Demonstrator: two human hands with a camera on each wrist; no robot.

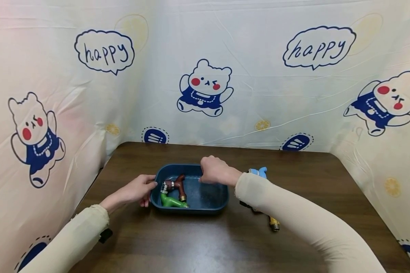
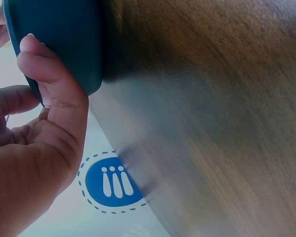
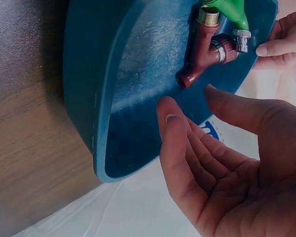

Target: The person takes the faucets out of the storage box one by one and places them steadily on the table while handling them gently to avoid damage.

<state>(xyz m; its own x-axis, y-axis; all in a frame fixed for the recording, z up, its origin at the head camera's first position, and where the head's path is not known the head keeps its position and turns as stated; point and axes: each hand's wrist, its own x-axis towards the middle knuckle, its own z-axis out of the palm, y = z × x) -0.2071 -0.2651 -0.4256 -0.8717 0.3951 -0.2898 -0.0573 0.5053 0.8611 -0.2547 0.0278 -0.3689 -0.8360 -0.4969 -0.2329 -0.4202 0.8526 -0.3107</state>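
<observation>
A dark blue plastic basin (image 1: 206,195) stands on the table. Inside it, at the left, lie a reddish-brown tap (image 1: 180,185) and a green tap (image 1: 172,201), both with metal ends. My left hand (image 1: 133,189) grips the basin's left rim between thumb and fingers. Over the basin's far right side is my right hand (image 1: 216,170). Seen from the right wrist, that hand (image 3: 227,158) has its thumb apart from loosely bent fingers, with nothing between them. The brown tap (image 3: 200,59) lies beyond its fingertips.
To the right of the basin, a blue tap (image 1: 259,172) and a yellow tap (image 1: 274,223) lie on the brown wooden table (image 1: 191,242), partly hidden by my right forearm. A printed cloth (image 1: 253,83) hangs behind and beside the table.
</observation>
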